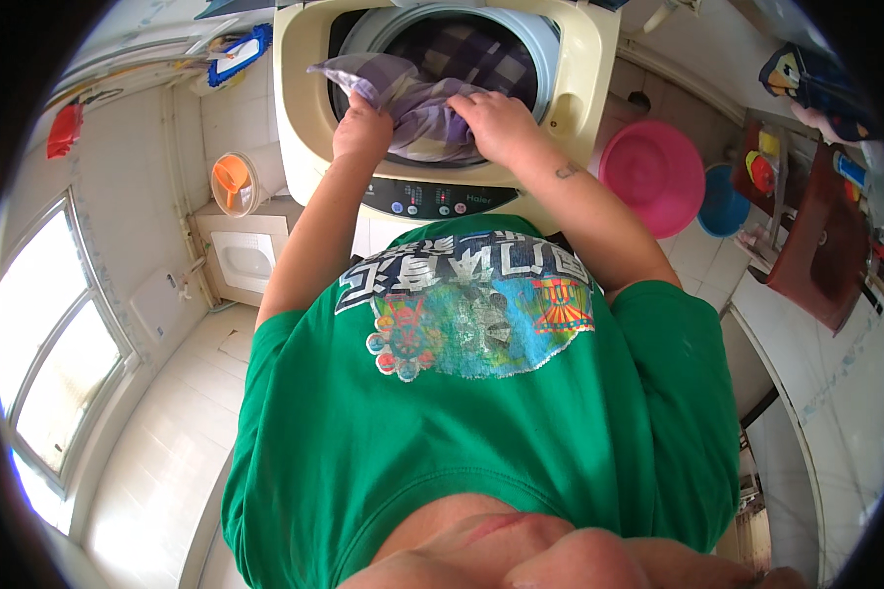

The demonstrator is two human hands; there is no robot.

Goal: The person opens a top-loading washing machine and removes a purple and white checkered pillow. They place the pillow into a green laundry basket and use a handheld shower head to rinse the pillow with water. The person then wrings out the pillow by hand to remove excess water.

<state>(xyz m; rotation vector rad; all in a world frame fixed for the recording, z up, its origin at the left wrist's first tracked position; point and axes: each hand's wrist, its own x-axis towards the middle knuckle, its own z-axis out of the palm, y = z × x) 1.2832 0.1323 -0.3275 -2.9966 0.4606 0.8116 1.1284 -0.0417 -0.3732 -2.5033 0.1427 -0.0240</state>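
A purple and white checked cloth (pixel 431 121) hangs bunched between my two hands over the open tub of a top-loading Haier washing machine (pixel 295 140). My left hand (pixel 363 131) grips the cloth near one end, and a loose flap sticks out beyond it to the upper left. Fingers of my right hand (pixel 499 127) hold the other side by the tub's near right rim. Deeper in the drum lies more dark purple checked fabric (pixel 479 55); whether it joins the held cloth, I cannot tell. Small lights glow on the control panel (pixel 435 199).
A pink basin (pixel 652 179) and a blue bucket (pixel 723 200) stand right of the machine. At the left are a pale bucket with an orange scoop (pixel 232 177) and a squat toilet (pixel 244 258). A brown shelf (pixel 818 235) juts from the right wall.
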